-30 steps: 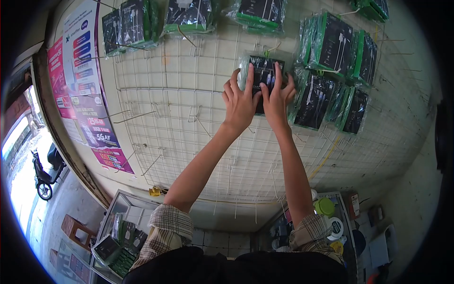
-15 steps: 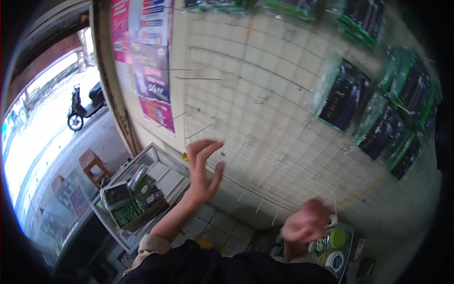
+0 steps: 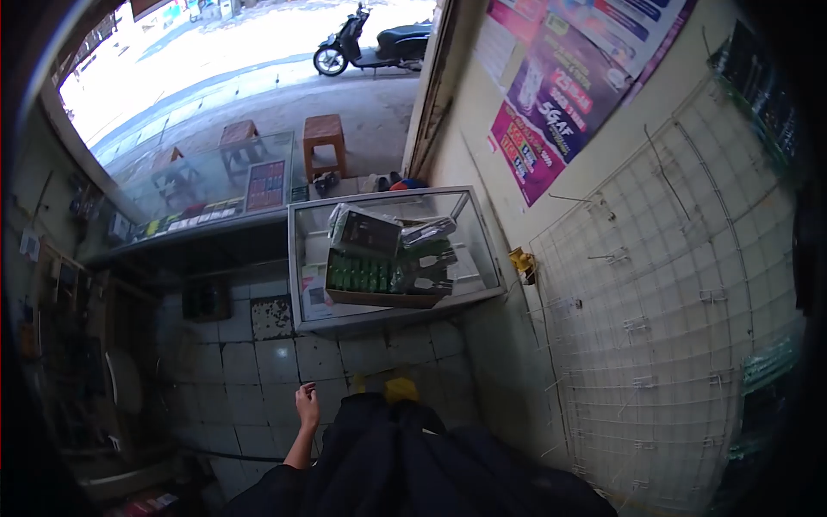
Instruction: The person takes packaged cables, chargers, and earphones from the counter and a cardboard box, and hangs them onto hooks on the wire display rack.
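Note:
My left hand (image 3: 307,405) is low in the view, left of my dark clothing and over the tiled floor. Its fingers are loosely bent and a little apart, with nothing in them. My right hand is out of view. Ahead of me, a cardboard box (image 3: 388,300) rests on a glass display case (image 3: 396,322). Green-edged packets (image 3: 360,271) stand in rows inside it, and a black packet in clear plastic (image 3: 369,233) lies on top. On the right, the wire grid (image 3: 655,310) carries bare hooks, with wrapped packets (image 3: 762,86) at its far edge.
A long glass counter (image 3: 202,234) stands at the left, with a brown stool (image 3: 323,131) beyond it. Posters (image 3: 560,95) cover part of the wall. Outside is a parked scooter (image 3: 370,45). Shelving (image 3: 73,302) lines the far left. Something yellow (image 3: 401,389) shows beside my clothing.
The view has swung left and down from the wire grid to the display case and doorway. Both hands have left the hanging packet; my left hand is lowered and my right hand has gone from view.

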Motion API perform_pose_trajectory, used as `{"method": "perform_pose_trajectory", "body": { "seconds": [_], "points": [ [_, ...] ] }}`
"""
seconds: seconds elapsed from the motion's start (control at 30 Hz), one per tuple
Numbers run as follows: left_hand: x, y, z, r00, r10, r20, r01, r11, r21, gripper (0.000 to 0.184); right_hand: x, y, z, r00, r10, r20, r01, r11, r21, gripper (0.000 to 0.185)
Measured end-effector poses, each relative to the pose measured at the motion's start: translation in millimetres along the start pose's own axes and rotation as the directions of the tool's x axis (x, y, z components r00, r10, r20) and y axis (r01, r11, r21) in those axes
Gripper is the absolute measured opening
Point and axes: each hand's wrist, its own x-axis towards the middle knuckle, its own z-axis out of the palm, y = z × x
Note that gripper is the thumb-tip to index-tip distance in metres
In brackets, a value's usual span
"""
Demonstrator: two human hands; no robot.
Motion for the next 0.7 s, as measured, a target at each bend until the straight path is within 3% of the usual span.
{"method": "perform_pose_trajectory", "body": {
  "seconds": [0.13, 0.2, 0.27, 0.3, 0.37, 0.4, 0.43, 0.47, 0.53, 0.6, 0.63, 0.7],
  "points": [
    [0.8, 10.7, 12.2, 0.993, 0.052, 0.111, -0.043, 0.996, -0.075, 0.017, 23.5, -33.1, -49.7, 0.993, -0.071, -0.099, 0.08, 0.993, 0.091, 0.022],
    [16.1, 39.9, 31.6, 0.969, 0.182, 0.169, -0.157, 0.976, -0.151, 0.017, 51.1, -88.6, -86.2, 0.97, -0.209, -0.127, 0.232, 0.951, 0.205, 0.023],
    [38.6, 74.3, 54.7, 0.951, 0.255, 0.177, -0.207, 0.945, -0.254, 0.018, 72.4, -159.0, -121.1, 0.781, -0.505, -0.369, 0.56, 0.827, 0.055, 0.02],
    [50.5, 92.7, 64.7, 0.949, 0.272, 0.159, -0.212, 0.925, -0.315, 0.018, 72.3, -202.9, -146.0, 0.76, -0.562, -0.325, 0.618, 0.781, 0.093, 0.022],
    [87.9, 122.8, 90.6, 0.951, 0.283, 0.122, -0.209, 0.882, -0.422, 0.021, 92.9, -274.8, -177.3, 0.528, -0.725, -0.441, 0.798, 0.602, -0.034, 0.017],
    [108.4, 132.7, 105.5, 0.955, 0.274, 0.114, -0.192, 0.864, -0.466, 0.025, 99.0, -312.7, -194.2, 0.433, -0.767, -0.474, 0.844, 0.529, -0.086, 0.018],
    [123.1, 151.2, 114.9, 0.971, 0.199, 0.131, -0.081, 0.793, -0.604, 0.031, 107.6, -348.9, -211.3, 0.31, -0.803, -0.51, 0.874, 0.451, -0.179, 0.023],
    [137.9, 173.6, 123.5, 0.979, 0.129, 0.16, 0.027, 0.691, -0.722, 0.038, 118.3, -379.8, -226.9, 0.249, -0.829, -0.501, 0.875, 0.414, -0.252, 0.035],
    [172.6, 217.1, 143.2, 0.996, -0.052, 0.069, 0.086, 0.674, -0.733, 0.051, 140.1, -455.8, -259.0, 0.111, -0.862, -0.495, 0.864, 0.33, -0.381, 0.056],
    [196.8, 221.0, 167.2, 0.995, -0.093, -0.023, 0.052, 0.723, -0.689, 0.054, 178.2, -482.4, -260.7, 0.084, -0.873, -0.481, 0.853, 0.313, -0.418, 0.061],
    [205.4, 219.2, 177.1, 0.987, -0.113, -0.11, 0.017, 0.77, -0.638, 0.057, 192.8, -491.8, -259.3, 0.132, -0.866, -0.482, 0.846, 0.351, -0.401, 0.063],
    [203.8, 233.9, 174.8, 0.988, -0.145, -0.052, 0.065, 0.701, -0.711, 0.057, 207.8, -499.7, -256.7, 0.235, -0.865, -0.443, 0.812, 0.425, -0.401, 0.064]
  ]
}}
